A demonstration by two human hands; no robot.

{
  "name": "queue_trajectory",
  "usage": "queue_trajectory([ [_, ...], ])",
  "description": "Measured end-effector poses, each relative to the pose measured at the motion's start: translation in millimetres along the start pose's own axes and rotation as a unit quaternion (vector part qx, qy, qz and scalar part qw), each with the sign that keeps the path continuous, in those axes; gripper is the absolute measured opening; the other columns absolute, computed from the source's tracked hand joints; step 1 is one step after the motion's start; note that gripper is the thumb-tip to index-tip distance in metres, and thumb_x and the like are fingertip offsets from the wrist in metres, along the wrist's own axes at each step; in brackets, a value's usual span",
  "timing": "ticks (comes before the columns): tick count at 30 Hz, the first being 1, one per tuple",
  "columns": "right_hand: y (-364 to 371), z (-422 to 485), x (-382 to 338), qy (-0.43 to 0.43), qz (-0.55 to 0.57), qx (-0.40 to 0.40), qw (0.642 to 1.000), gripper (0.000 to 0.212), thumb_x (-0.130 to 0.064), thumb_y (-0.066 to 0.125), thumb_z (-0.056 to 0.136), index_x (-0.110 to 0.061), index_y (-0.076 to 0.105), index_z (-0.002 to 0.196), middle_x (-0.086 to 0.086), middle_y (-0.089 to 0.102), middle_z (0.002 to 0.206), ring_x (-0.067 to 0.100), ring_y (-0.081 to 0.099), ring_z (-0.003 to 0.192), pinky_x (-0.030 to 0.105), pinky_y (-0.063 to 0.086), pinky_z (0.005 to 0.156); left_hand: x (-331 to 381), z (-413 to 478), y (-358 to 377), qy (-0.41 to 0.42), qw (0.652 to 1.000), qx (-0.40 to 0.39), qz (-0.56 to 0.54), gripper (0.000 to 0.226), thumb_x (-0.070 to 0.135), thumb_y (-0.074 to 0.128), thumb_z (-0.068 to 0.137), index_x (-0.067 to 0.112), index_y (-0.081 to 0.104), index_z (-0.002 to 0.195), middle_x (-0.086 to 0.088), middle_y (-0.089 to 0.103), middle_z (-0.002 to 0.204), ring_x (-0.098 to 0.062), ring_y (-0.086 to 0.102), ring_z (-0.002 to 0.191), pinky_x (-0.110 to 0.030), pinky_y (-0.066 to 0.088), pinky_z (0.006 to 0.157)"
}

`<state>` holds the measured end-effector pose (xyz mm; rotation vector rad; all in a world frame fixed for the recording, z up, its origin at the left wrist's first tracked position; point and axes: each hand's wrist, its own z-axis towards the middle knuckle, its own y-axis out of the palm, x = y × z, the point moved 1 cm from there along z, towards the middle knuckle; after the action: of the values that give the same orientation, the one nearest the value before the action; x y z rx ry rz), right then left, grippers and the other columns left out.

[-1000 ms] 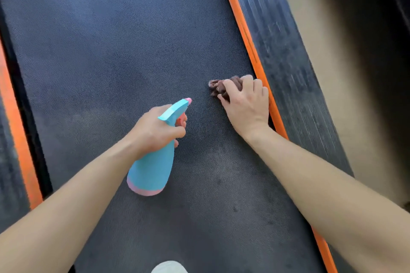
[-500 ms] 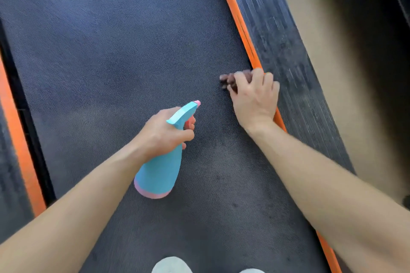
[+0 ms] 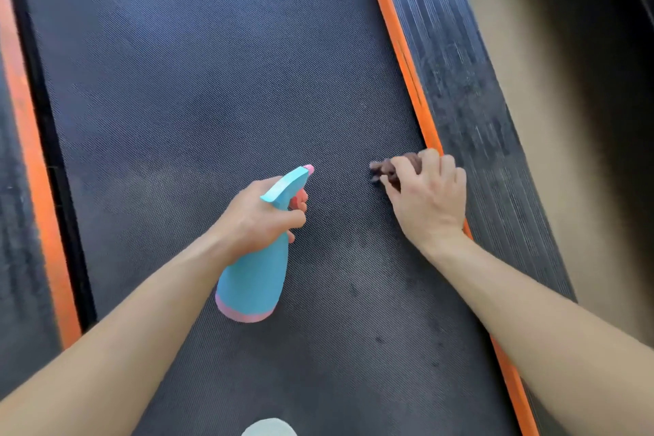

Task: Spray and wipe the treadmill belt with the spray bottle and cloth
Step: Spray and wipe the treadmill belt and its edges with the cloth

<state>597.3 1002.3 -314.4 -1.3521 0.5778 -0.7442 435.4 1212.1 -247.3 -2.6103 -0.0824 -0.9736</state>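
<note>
The dark textured treadmill belt (image 3: 212, 88) fills most of the view. My left hand (image 3: 258, 219) grips the neck of a blue spray bottle (image 3: 254, 280) with a pink base and pink nozzle tip, held above the belt's middle with the nozzle pointing away from me. My right hand (image 3: 428, 198) holds a small bunched brown cloth (image 3: 387, 168) and presses it on the belt beside the right orange strip. Most of the cloth is hidden under my fingers.
Orange strips (image 3: 400, 46) run along both sides of the belt, with ribbed black side rails (image 3: 460, 88) outside them. A tan floor (image 3: 531, 117) lies to the right. A pale shoe tip (image 3: 269, 428) shows at the bottom edge.
My right hand slid the cloth away from me along the right edge, then back toward me. My left hand kept the bottle in nearly the same place.
</note>
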Motion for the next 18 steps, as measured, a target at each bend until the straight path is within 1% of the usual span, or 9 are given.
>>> queue_trajectory([
  [2, 8.0, 41.1, -16.4, -0.001, 0.025, 0.016, 1.0, 0.029, -0.049, 0.06, 0.091, -0.022, 0.065, 0.102, 0.013, 0.056, 0.1, 0.034, 0.054, 0.086, 0.043, 0.042, 0.069, -0.6, -4.1, -7.2, -0.003, 1.0, 0.003, -0.012, 0.026, 0.01, 0.073, 0.08, 0.014, 0.073, 0.106, -0.009, 0.075, 0.107, -0.023, 0.075, 0.067, -0.041, 0.066, 0.082],
  [4, 7.7, 61.4, -37.4, -0.001, 0.045, 0.016, 0.999, 0.03, -0.05, 0.059, 0.091, -0.023, 0.065, 0.103, 0.013, 0.056, 0.102, 0.035, 0.054, 0.087, 0.042, 0.041, 0.069, -4.1, -13.0, -20.2, -0.011, 0.999, 0.016, -0.027, 0.033, 0.02, 0.072, 0.07, 0.016, 0.073, 0.103, -0.006, 0.075, 0.104, -0.03, 0.077, 0.079, -0.05, 0.066, 0.085],
  [5, 7.3, 58.9, -47.4, -0.009, 0.054, 0.012, 0.998, 0.03, -0.049, 0.06, 0.091, -0.023, 0.065, 0.104, 0.014, 0.056, 0.103, 0.035, 0.054, 0.088, 0.043, 0.042, 0.07, -7.5, -18.5, -28.0, -0.017, 0.999, 0.027, -0.037, 0.035, 0.021, 0.07, 0.067, 0.016, 0.074, 0.101, -0.005, 0.076, 0.104, -0.032, 0.077, 0.083, -0.051, 0.066, 0.085],
  [6, 5.9, 48.2, -57.0, -0.029, 0.068, 0.01, 0.997, 0.029, -0.049, 0.061, 0.091, -0.023, 0.065, 0.105, 0.014, 0.056, 0.103, 0.035, 0.053, 0.088, 0.044, 0.042, 0.07, -12.4, -24.9, -35.8, -0.022, 0.998, 0.04, -0.049, 0.036, 0.021, 0.07, 0.066, 0.015, 0.074, 0.1, -0.005, 0.076, 0.105, -0.031, 0.077, 0.082, -0.05, 0.066, 0.083],
  [8, -0.7, 8.1, -73.1, -0.113, 0.11, 0.006, 0.987, 0.03, -0.046, 0.066, 0.09, -0.022, 0.066, 0.108, 0.014, 0.055, 0.101, 0.035, 0.052, 0.086, 0.045, 0.042, 0.07, -25.8, -39.8, -49.5, -0.037, 0.995, 0.064, -0.068, 0.038, 0.02, 0.069, 0.065, 0.014, 0.074, 0.103, -0.007, 0.075, 0.107, -0.024, 0.073, 0.076, -0.047, 0.067, 0.081],
  [11, -5.8, -52.5, -92.6, -0.292, 0.139, -0.027, 0.946, 0.035, -0.041, 0.075, 0.083, -0.02, 0.067, 0.11, 0.013, 0.057, 0.099, 0.033, 0.052, 0.084, 0.045, 0.042, 0.068, -52.0, -62.5, -63.4, -0.056, 0.991, 0.084, -0.091, 0.038, 0.019, 0.069, 0.066, 0.014, 0.075, 0.103, -0.006, 0.075, 0.111, -0.018, 0.07, 0.076, -0.039, 0.066, 0.073],
  [13, -4.1, -56.2, -106.2, -0.351, 0.134, -0.028, 0.927, 0.034, -0.041, 0.075, 0.083, -0.021, 0.067, 0.11, 0.012, 0.059, 0.1, 0.033, 0.052, 0.084, 0.044, 0.041, 0.068, -70.8, -74.6, -66.8, -0.069, 0.987, 0.099, -0.109, 0.03, 0.015, 0.071, 0.071, 0.012, 0.075, 0.101, -0.007, 0.075, 0.113, -0.017, 0.069, 0.079, -0.034, 0.064, 0.07],
  [16, 0.9, -13.6, -139.7, -0.321, 0.129, -0.007, 0.938, 0.03, -0.046, 0.069, 0.088, -0.023, 0.067, 0.106, 0.012, 0.058, 0.103, 0.034, 0.053, 0.086, 0.044, 0.043, 0.068, -95.9, -90.4, -65.6, -0.087, 0.98, 0.113, -0.138, 0.038, 0.016, 0.07, 0.068, 0.013, 0.075, 0.106, -0.009, 0.074, 0.11, -0.021, 0.07, 0.083, -0.04, 0.067, 0.074],
  [18, 4.4, 25.3, -167.5, -0.259, 0.124, 0.0, 0.958, 0.031, -0.05, 0.064, 0.089, -0.023, 0.066, 0.105, 0.014, 0.057, 0.104, 0.035, 0.054, 0.088, 0.045, 0.044, 0.07, -107.8, -101.6, -65.6, -0.094, 0.977, 0.116, -0.149, 0.036, 0.019, 0.069, 0.066, 0.016, 0.074, 0.101, -0.01, 0.074, 0.11, -0.022, 0.072, 0.075, -0.041, 0.066, 0.075],
])
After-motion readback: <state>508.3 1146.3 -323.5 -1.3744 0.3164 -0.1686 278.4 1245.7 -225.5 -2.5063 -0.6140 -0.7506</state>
